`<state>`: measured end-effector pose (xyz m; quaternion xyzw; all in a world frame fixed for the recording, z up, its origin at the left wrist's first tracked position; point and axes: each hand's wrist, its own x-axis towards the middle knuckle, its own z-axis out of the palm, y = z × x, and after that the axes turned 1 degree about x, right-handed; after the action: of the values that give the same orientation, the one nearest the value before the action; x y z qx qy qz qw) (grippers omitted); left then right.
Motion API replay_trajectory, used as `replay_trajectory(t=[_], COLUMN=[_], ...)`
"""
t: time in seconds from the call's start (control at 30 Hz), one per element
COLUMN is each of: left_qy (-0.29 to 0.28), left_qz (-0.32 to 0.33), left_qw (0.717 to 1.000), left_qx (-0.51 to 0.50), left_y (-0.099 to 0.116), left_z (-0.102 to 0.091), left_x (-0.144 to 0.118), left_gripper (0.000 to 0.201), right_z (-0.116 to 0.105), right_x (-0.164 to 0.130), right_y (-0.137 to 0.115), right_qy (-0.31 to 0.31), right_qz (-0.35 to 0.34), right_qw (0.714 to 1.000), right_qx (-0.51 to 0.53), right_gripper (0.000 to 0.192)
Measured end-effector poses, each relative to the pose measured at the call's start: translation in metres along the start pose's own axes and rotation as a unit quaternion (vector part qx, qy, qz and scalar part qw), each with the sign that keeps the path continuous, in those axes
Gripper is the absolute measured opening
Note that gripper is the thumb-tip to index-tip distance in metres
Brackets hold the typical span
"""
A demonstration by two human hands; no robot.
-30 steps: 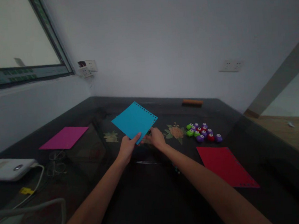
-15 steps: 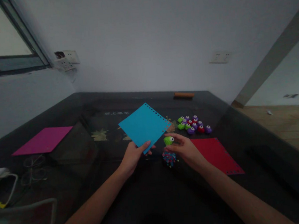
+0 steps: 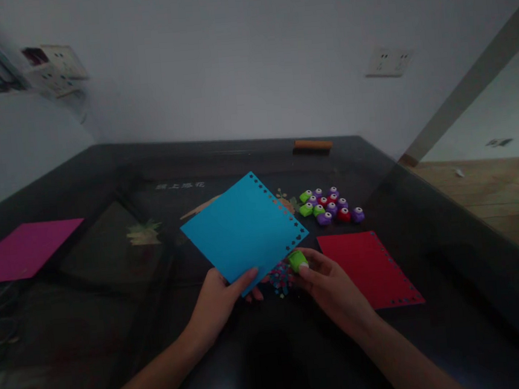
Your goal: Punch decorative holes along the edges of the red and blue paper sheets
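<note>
In my left hand (image 3: 225, 295) is a blue sheet of paper (image 3: 244, 226), pinched by its near corner. Small shaped holes run along its right edge and round the corner nearest my right hand. My right hand (image 3: 333, 285) grips a green craft punch (image 3: 298, 261) between thumb and fingers, close to the sheet's lower right edge. Whether paper sits inside the punch I cannot tell. Beneath, between my hands, lies a small heap of coloured paper confetti (image 3: 279, 277), partly covered by fingers.
Several green, purple and red craft punches (image 3: 332, 208) stand grouped at right. Nearer is a red sheet (image 3: 366, 270) with punched edges. A pink sheet (image 3: 25, 248) lies far left on the dark table (image 3: 188, 370). An orange-brown roll (image 3: 313, 145) rests near the wall.
The view has shifted, so most things sit further left. The green punch has turned in my right hand; its white top faced right before. Sheet and punch now appear lower and nearer.
</note>
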<state>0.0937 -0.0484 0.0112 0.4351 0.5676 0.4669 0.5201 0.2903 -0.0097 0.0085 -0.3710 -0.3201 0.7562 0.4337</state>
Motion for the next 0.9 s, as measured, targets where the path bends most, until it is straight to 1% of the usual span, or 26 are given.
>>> replay_trajectory(t=[0.13, 0.27, 0.5, 0.77, 0.9], left_qy=[0.009, 0.027, 0.045, 0.047, 0.051], left_qz=[0.006, 0.017, 0.003, 0.016, 0.021], left_qw=[0.998, 0.993, 0.991, 0.987, 0.988], left_qx=[0.065, 0.114, 0.125, 0.154, 0.147], left_y=[0.0039, 0.0072, 0.0084, 0.0067, 0.0071], left_z=[-0.0011, 0.0, 0.0015, 0.0001, 0.0014], left_x=[-0.0018, -0.0039, -0.0049, -0.0057, -0.0073], left_gripper=[0.027, 0.028, 0.025, 0.028, 0.027], right_z=[0.0047, 0.006, 0.006, 0.009, 0.0113], right_x=[-0.0035, -0.0059, -0.0055, -0.0079, -0.0087], right_y=[0.0038, 0.007, 0.0093, 0.0077, 0.0076], right_qy=[-0.008, -0.01, -0.001, 0.002, 0.005], right_qz=[0.01, 0.022, 0.029, 0.034, 0.037], right_qw=[1.0, 1.0, 1.0, 0.999, 0.999], right_qx=[0.006, -0.002, 0.009, 0.011, 0.014], right_gripper=[0.038, 0.033, 0.033, 0.033, 0.034])
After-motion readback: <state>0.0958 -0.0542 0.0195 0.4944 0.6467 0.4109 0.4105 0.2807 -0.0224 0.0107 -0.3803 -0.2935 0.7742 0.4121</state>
